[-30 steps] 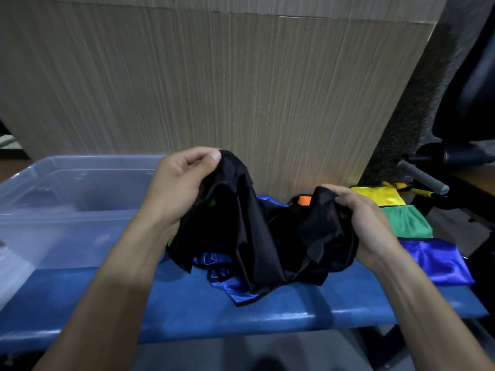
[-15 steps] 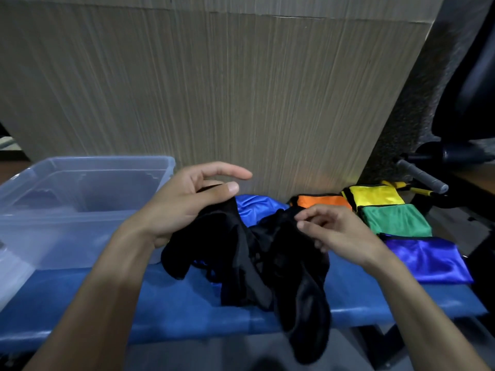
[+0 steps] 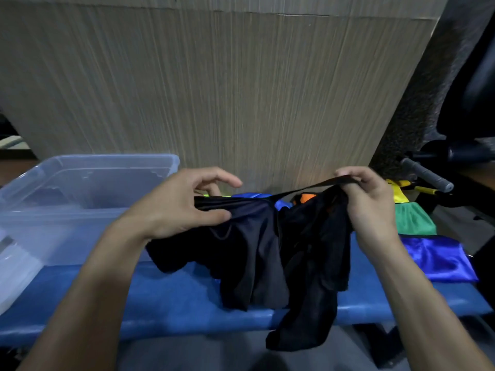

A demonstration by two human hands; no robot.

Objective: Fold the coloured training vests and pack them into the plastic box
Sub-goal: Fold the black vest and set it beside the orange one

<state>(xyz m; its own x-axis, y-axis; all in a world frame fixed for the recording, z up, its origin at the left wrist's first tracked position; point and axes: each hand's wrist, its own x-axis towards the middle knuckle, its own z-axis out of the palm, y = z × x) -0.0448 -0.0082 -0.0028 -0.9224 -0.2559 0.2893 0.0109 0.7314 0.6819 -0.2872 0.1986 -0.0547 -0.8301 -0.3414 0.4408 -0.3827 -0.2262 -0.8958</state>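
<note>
A crumpled black vest (image 3: 270,253) hangs between both hands above the blue bench (image 3: 171,295). My left hand (image 3: 182,207) pinches its left edge and my right hand (image 3: 369,204) grips its right edge and a black strap pulled taut. One end of the vest droops below the bench's front edge. A clear plastic box (image 3: 80,199) stands on the bench to the left. Folded vests lie at the right: yellow (image 3: 400,194), green (image 3: 413,219) and blue (image 3: 439,259). An orange vest (image 3: 306,197) and another blue vest (image 3: 251,195) peek out behind the black one.
A wood-grain panel (image 3: 214,89) rises directly behind the bench. A grey-gripped handle (image 3: 426,174) and dark equipment stand at the far right. A translucent lid edge (image 3: 13,266) shows at the far left. Floor lies below the bench's front edge.
Both hands have drawn apart, the right moving right and up, stretching the black vest and its strap between them. More of the vest now hangs spread over the bench front.
</note>
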